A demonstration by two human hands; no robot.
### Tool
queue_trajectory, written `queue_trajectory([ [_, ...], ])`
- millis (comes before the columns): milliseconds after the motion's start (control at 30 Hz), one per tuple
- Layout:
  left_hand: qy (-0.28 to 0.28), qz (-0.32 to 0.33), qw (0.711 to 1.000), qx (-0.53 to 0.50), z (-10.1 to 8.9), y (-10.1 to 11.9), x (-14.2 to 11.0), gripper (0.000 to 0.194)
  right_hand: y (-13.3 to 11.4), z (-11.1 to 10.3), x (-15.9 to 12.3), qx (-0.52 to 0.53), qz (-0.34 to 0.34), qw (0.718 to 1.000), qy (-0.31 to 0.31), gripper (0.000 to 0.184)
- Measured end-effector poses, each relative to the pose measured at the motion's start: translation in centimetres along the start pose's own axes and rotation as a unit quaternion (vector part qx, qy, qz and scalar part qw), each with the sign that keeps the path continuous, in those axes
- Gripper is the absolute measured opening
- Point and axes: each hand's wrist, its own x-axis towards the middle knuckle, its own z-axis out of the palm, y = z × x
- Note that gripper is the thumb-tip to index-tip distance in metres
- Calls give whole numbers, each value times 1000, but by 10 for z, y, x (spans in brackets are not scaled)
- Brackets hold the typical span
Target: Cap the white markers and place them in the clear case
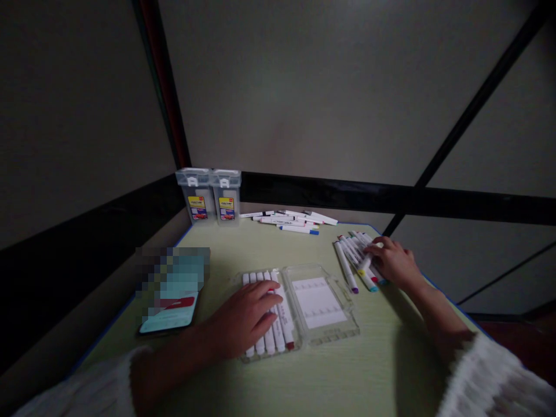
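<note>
An open clear plastic case [356, 331] lies on the table, with a row of white markers [269, 343] in its left half. Across those markers rests my left hand [248, 313], palm down, its fingers stretched out and apart. The marker at the row's right edge [284, 318] has a dark red end. To the right of the case, my right hand [394, 262] pinches a white marker with a yellow end [366, 263]. It is over a loose pile of white markers [346, 266] with purple, teal and red ends; the fingertips partly cover the held marker.
A printed white card [320, 302] lies in the case's right half. Two clear lidded boxes [226, 200] with labels stand at the back left corner. More markers [291, 221] lie along the back edge. On the left is a phone with a lit screen [171, 315], partly pixelated.
</note>
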Motion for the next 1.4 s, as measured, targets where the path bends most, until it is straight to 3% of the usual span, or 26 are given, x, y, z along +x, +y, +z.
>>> queue_trajectory([
  [167, -2, -5, 1000, 1, -2, 1, 0, 26, 11, -6, 2, -2, -21, 1000, -10, 28],
  [300, -11, -6, 1000, 1, -1, 1, 0, 27, 8, -10, 1, 1, 28, 1000, 9, 27],
  [467, -9, -4, 1000, 7, 1, -1, 0, 27, -2, -6, 2, 22, 95, 995, -24, 31],
  [633, -16, -6, 1000, 12, 2, -2, 0, 28, -2, 3, 3, 35, 96, 994, -39, 32],
  [800, -12, -3, 1000, 7, 0, -1, 0, 28, -9, -3, -1, 39, 119, 992, -14, 34],
  [867, -9, -2, 1000, 4, 0, -1, 0, 28, -18, -8, -3, 49, 94, 994, 12, 36],
  [933, -5, -2, 1000, 0, 0, -1, 0, 28, -29, -12, -4, 67, 27, 997, 28, 37],
  [1067, 0, 1, 1000, -2, 1, -2, 0, 27, -47, -17, -5, 89, -77, 993, -14, 34],
  [1400, -6, 0, 1000, 4, 0, -1, 0, 28, -46, -15, -7, 87, -60, 994, -35, 32],
])
